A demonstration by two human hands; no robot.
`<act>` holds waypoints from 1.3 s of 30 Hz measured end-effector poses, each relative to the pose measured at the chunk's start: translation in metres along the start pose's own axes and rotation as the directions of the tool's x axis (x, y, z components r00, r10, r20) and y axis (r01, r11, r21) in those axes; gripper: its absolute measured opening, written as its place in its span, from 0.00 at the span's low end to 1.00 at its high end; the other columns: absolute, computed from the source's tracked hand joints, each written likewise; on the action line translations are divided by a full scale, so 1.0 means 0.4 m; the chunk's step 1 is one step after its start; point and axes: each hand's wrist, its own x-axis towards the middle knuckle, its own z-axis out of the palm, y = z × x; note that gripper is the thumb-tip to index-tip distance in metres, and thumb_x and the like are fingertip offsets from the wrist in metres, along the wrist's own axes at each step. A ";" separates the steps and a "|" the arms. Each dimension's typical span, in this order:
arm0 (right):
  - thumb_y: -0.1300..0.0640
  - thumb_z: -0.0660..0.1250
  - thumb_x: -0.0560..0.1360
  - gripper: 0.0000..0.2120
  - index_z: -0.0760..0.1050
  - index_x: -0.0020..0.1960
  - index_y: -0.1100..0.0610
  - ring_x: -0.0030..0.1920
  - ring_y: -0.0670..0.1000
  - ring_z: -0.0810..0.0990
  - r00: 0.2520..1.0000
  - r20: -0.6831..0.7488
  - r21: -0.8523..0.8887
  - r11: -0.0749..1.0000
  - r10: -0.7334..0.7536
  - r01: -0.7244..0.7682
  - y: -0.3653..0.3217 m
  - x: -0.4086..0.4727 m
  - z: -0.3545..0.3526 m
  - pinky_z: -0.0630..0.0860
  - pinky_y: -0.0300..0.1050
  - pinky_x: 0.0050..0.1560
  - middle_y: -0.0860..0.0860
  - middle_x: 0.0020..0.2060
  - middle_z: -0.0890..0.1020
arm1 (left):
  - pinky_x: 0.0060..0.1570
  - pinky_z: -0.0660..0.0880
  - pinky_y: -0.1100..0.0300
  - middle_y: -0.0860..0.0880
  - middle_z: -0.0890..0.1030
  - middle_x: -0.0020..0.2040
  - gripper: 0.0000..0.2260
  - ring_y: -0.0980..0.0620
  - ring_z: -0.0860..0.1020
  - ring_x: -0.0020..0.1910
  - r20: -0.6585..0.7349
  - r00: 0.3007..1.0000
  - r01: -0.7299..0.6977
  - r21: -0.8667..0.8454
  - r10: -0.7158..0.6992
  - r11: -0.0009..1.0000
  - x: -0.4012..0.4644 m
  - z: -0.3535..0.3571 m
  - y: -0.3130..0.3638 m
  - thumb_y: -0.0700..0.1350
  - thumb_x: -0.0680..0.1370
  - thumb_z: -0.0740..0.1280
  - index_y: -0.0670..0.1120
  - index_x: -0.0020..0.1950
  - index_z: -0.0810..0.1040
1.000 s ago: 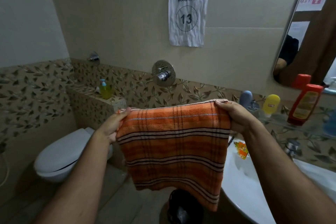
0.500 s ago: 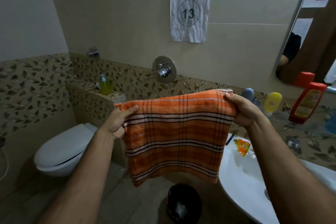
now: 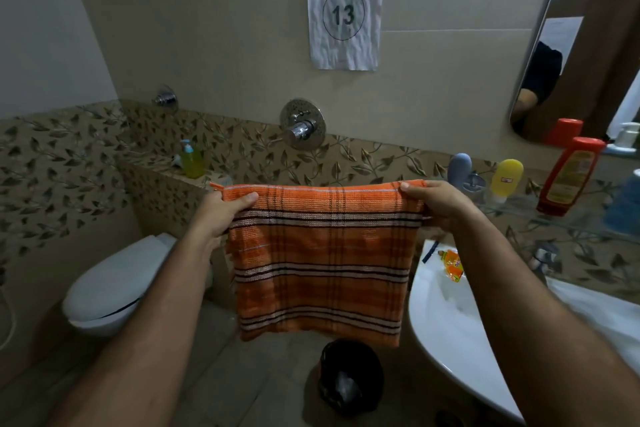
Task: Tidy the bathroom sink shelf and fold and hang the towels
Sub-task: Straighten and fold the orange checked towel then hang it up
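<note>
An orange towel [image 3: 322,260] with dark and white stripes hangs folded in front of me, stretched flat between both hands. My left hand [image 3: 221,210] pinches its top left corner, thumb over the front. My right hand [image 3: 433,201] grips the top right corner. To the right, a glass shelf [image 3: 568,222] carries a grey-blue bottle [image 3: 459,168], a yellow bottle [image 3: 506,178], a red-orange bottle [image 3: 569,177] and a blue item [image 3: 625,204] cut off by the frame edge.
A white sink [image 3: 460,333] at right holds an orange sachet [image 3: 452,265]. A toilet [image 3: 114,288] stands at lower left, a black bin [image 3: 349,374] on the floor below the towel. A green soap bottle [image 3: 192,159] sits on the tiled ledge. A mirror [image 3: 581,45] hangs at upper right.
The towel now hangs shorter and squarer than a second ago, with its top edge pulled level and taut. Both hands have shifted slightly right and apart.
</note>
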 end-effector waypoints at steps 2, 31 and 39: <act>0.47 0.66 0.78 0.11 0.80 0.52 0.54 0.42 0.53 0.81 0.998 -0.033 -0.087 0.995 -0.046 0.043 -0.002 -0.004 0.002 0.78 0.47 0.45 0.54 0.41 0.82 | 0.38 0.75 0.60 0.45 0.83 0.47 0.11 0.50 0.81 0.42 -0.011 1.000 0.006 0.059 -0.006 0.998 0.001 -0.003 0.005 0.43 0.74 0.73 0.41 0.55 0.80; 0.64 0.62 0.80 0.05 0.74 0.48 0.56 0.38 0.42 0.81 0.858 -0.173 0.082 0.862 -0.483 0.501 -0.051 -0.016 0.009 0.78 0.35 0.39 0.51 0.41 0.80 | 0.41 0.77 0.59 0.49 0.82 0.44 0.06 0.51 0.81 0.44 -0.209 0.953 -0.224 -0.007 0.218 0.974 -0.007 -0.012 0.032 0.40 0.74 0.73 0.49 0.45 0.77; 0.65 0.65 0.78 0.07 0.71 0.46 0.56 0.39 0.48 0.81 0.823 -0.161 0.120 0.817 -0.545 0.564 -0.078 -0.033 0.005 0.81 0.43 0.40 0.53 0.40 0.80 | 0.56 0.78 0.44 0.48 0.82 0.48 0.05 0.46 0.81 0.52 -0.139 0.951 -0.289 -0.089 0.275 0.953 -0.005 -0.008 0.036 0.42 0.78 0.68 0.52 0.48 0.77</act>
